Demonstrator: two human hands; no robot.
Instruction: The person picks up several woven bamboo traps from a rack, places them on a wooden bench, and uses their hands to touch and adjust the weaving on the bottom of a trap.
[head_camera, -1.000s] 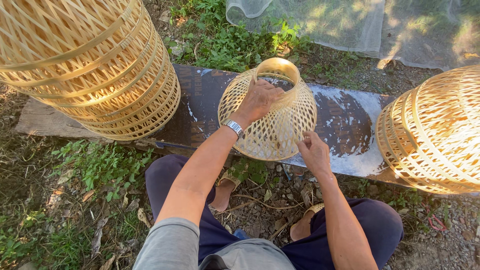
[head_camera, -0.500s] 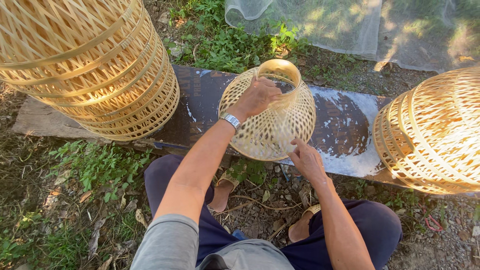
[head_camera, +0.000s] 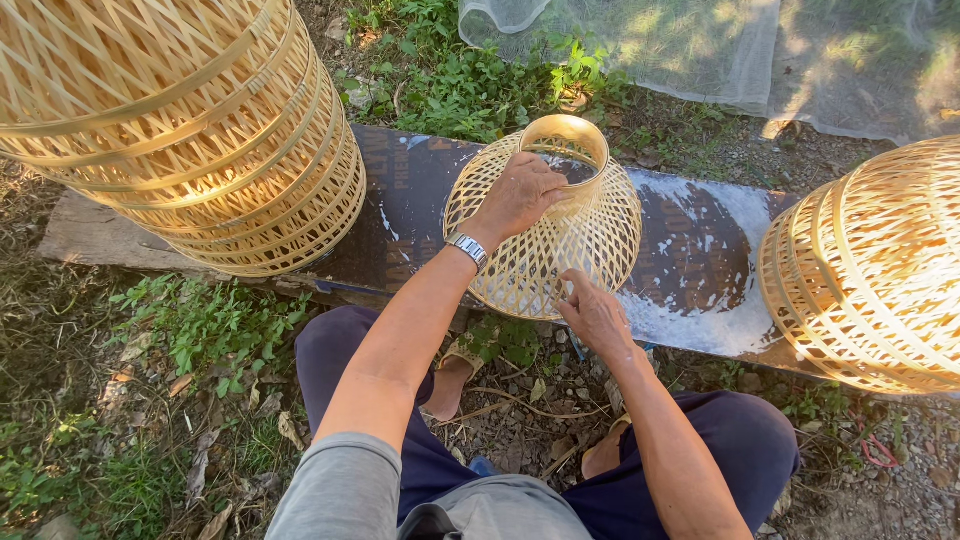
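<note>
The left hand lies closed in a grip over the woven basket near its round neck; the right hand pinches its lower rim. The basket rests on a dark board, between a basket stack and another stack.

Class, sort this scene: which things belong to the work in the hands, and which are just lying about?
In use: woven bamboo basket, left hand on its top, right hand at its lower rim, dark board under it.

Lying about: stacked baskets, basket at right, netting, weeds.
</note>
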